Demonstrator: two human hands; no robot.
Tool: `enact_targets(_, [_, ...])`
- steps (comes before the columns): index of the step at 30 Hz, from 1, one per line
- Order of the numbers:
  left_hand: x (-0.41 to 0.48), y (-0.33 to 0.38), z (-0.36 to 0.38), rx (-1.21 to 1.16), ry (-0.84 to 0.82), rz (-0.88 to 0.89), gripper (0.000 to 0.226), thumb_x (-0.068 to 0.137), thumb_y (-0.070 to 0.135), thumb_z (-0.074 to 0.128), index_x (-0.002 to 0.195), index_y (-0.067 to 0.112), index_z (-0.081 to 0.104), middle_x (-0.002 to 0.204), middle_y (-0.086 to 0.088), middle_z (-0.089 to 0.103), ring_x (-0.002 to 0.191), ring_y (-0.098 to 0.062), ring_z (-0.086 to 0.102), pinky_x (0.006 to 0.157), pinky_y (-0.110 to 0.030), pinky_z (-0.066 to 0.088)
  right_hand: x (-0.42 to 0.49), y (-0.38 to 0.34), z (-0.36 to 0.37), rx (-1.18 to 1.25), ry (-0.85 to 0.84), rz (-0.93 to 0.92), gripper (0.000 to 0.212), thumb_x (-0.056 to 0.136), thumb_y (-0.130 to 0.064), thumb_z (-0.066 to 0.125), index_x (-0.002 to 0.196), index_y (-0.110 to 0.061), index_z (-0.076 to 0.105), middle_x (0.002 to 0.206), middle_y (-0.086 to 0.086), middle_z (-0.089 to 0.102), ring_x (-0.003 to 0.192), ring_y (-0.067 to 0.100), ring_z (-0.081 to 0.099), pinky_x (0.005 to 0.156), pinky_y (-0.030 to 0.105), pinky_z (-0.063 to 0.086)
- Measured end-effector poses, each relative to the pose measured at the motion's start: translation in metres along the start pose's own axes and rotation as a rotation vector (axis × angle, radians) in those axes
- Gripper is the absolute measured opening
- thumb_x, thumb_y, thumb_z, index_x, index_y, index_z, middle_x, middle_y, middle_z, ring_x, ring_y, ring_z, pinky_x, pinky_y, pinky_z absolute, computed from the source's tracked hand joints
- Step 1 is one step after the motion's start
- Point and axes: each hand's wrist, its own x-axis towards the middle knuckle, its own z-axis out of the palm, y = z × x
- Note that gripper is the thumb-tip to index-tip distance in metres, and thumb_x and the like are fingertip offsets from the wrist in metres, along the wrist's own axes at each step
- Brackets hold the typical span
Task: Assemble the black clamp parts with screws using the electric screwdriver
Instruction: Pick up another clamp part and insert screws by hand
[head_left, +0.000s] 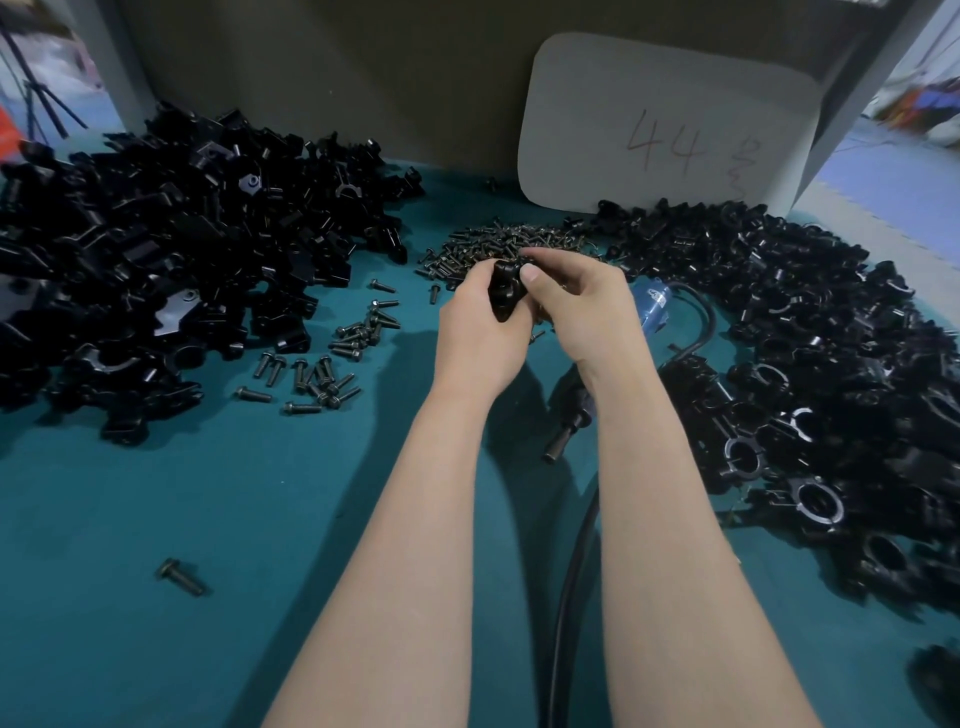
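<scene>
Basically mid-fit: left hand (480, 322) and right hand (576, 306) both grip one black clamp (505, 291) above the screw pile (511, 241). Looks like mating halves; next needs a screw, then the electric screwdriver (649, 306) behind the right wrist.

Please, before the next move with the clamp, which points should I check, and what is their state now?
1. Grip on clamp part by left hand and right hand: ok.
2. Reach to screw pile, just behind the hands: ok.
3. Screw already seated in the part: cannot tell, fingers cover it.
4. Tool ready in hand: not ok, electric screwdriver lies on the table under the right forearm.
</scene>
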Motion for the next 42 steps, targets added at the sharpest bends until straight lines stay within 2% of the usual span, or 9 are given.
enact_targets(6, [0.000, -0.001, -0.002, -0.047, 0.008, -0.017, 0.005, 0.090, 0.021, 0.060, 0.095, 0.020, 0.062, 0.086, -0.003, 0.069, 0.068, -0.019, 0.057, 0.059, -0.030, 0.044, 0.000, 0.001, 0.003, 0.032, -0.009, 0.015, 0.023, 0.093, -0.014, 0.059, 0.114, -0.014, 0.067, 0.107, 0.001, 0.070, 0.102, 0.014, 0.065, 0.095, 0.036, 0.051])
enact_targets(8, [0.000, -0.002, -0.004, -0.166, 0.051, -0.088, 0.002, 0.090, 0.017, 0.062, 0.089, 0.019, 0.063, 0.084, -0.005, 0.068, 0.074, -0.023, 0.061, 0.071, -0.037, 0.051, 0.000, 0.004, 0.003, 0.004, 0.015, 0.035, 0.025, 0.094, -0.018, 0.058, 0.117, -0.013, 0.065, 0.109, 0.001, 0.069, 0.103, 0.014, 0.064, 0.096, 0.031, 0.049])
enact_targets(11, [0.001, -0.003, -0.013, -0.528, 0.147, -0.260, 0.010, 0.093, 0.008, 0.060, 0.085, 0.013, 0.060, 0.080, -0.008, 0.065, 0.079, -0.022, 0.067, 0.080, -0.029, 0.057, 0.001, 0.013, 0.001, -0.374, 0.090, 0.019, 0.026, 0.096, -0.018, 0.053, 0.119, -0.016, 0.065, 0.114, 0.000, 0.067, 0.106, 0.015, 0.060, 0.090, 0.017, 0.041])
enact_targets(16, [0.003, -0.003, -0.022, -0.916, 0.183, -0.406, 0.007, 0.091, 0.004, 0.063, 0.089, 0.003, 0.056, 0.084, -0.014, 0.063, 0.074, -0.021, 0.069, 0.080, -0.029, 0.059, 0.002, 0.016, 0.011, -0.908, -0.138, 0.071, 0.036, 0.092, -0.016, 0.052, 0.125, -0.029, 0.059, 0.123, 0.003, 0.063, 0.116, 0.027, 0.055, 0.097, 0.034, 0.039])
enact_targets(19, [0.003, -0.003, -0.020, -0.942, 0.176, -0.442, 0.009, 0.090, 0.003, 0.064, 0.095, 0.001, 0.056, 0.085, -0.016, 0.063, 0.075, -0.023, 0.069, 0.080, -0.031, 0.059, 0.002, 0.017, 0.016, -1.054, -0.135, 0.066, 0.038, 0.088, -0.014, 0.054, 0.122, -0.030, 0.060, 0.121, 0.005, 0.062, 0.115, 0.028, 0.054, 0.098, 0.038, 0.031])
enact_targets(31, [0.005, -0.006, -0.015, -0.965, 0.142, -0.472, 0.008, 0.088, 0.002, 0.063, 0.091, 0.001, 0.055, 0.082, -0.016, 0.064, 0.073, -0.023, 0.069, 0.078, -0.029, 0.060, -0.002, 0.017, 0.019, -1.057, -0.113, -0.017, 0.025, 0.089, -0.016, 0.053, 0.110, -0.027, 0.059, 0.116, 0.005, 0.061, 0.111, 0.030, 0.052, 0.090, 0.040, 0.030])
enact_targets(36, [0.003, -0.008, -0.008, -0.689, 0.208, -0.334, 0.013, 0.092, 0.006, 0.062, 0.079, 0.009, 0.059, 0.079, -0.005, 0.061, 0.075, -0.018, 0.063, 0.082, -0.030, 0.058, 0.000, 0.007, 0.010, -0.638, 0.032, 0.064, 0.008, 0.094, -0.023, 0.055, 0.097, -0.026, 0.061, 0.089, -0.011, 0.061, 0.099, 0.019, 0.056, 0.091, 0.036, 0.038])
enact_targets(38, [0.002, -0.010, -0.006, -0.368, 0.266, -0.223, 0.013, 0.092, 0.016, 0.063, 0.080, 0.015, 0.059, 0.080, -0.003, 0.064, 0.081, -0.021, 0.065, 0.085, -0.035, 0.056, 0.000, -0.001, 0.003, -0.447, 0.069, -0.014, 0.004, 0.092, -0.023, 0.059, 0.092, -0.023, 0.063, 0.076, -0.015, 0.055, 0.080, 0.008, 0.055, 0.080, 0.026, 0.046])
enact_targets(42, [-0.004, -0.008, -0.003, 0.073, 0.286, -0.074, 0.018, 0.090, 0.031, 0.062, 0.098, 0.015, 0.063, 0.090, 0.000, 0.070, 0.088, -0.024, 0.066, 0.078, -0.034, 0.053, -0.001, -0.020, 0.003, -0.384, 0.028, -0.145, 0.008, 0.087, -0.017, 0.064, 0.082, -0.023, 0.064, 0.069, -0.015, 0.056, 0.064, -0.003, 0.050, 0.059, 0.002, 0.037])
